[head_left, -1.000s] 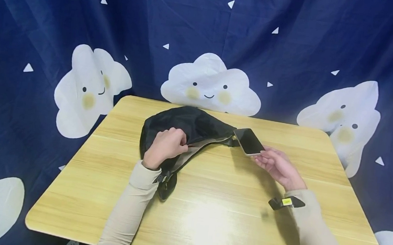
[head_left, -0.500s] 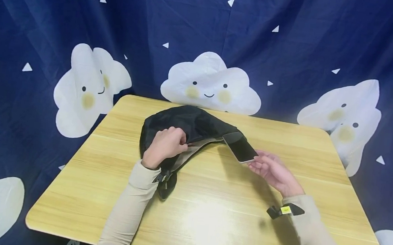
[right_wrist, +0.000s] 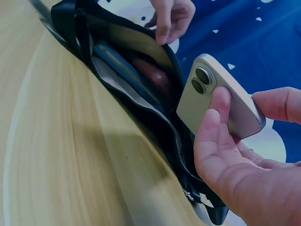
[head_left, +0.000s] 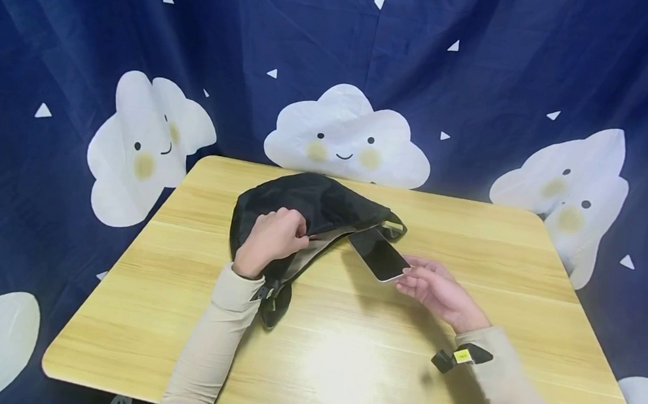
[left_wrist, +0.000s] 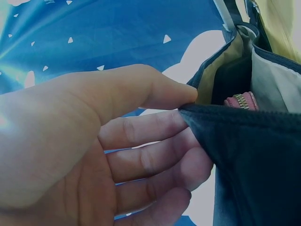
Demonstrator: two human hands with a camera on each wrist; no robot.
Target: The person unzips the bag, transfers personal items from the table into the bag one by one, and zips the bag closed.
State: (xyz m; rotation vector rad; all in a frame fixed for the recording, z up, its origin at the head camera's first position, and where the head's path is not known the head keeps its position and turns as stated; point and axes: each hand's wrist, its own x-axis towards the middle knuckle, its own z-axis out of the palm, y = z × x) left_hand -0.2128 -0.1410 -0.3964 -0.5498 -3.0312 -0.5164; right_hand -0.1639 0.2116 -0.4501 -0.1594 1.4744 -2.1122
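Observation:
A black zippered bag [head_left: 312,204] with a pale lining lies on the table, its mouth held apart. My left hand [head_left: 275,240] pinches the zipper edge of the opening between thumb and fingers. In my right hand [head_left: 445,294] is a smartphone [head_left: 378,254], gripped at its near end, dark screen up. The phone's far end is at the right part of the bag's opening; its two camera lenses [right_wrist: 202,79] show in the right wrist view. Inside the bag are a pinkish-red zippered item [right_wrist: 153,75] and a blue item [right_wrist: 120,63].
The bag rests near the back of the light wooden table [head_left: 169,317]. A strap end [head_left: 274,309] hangs at its left, and a buckle loop [head_left: 395,228] sits at its right. Behind the table hangs a blue curtain [head_left: 248,23] with white clouds.
My right hand has brought the phone left and toward me, along the bag's opening. The left hand keeps its pinch on the bag's edge.

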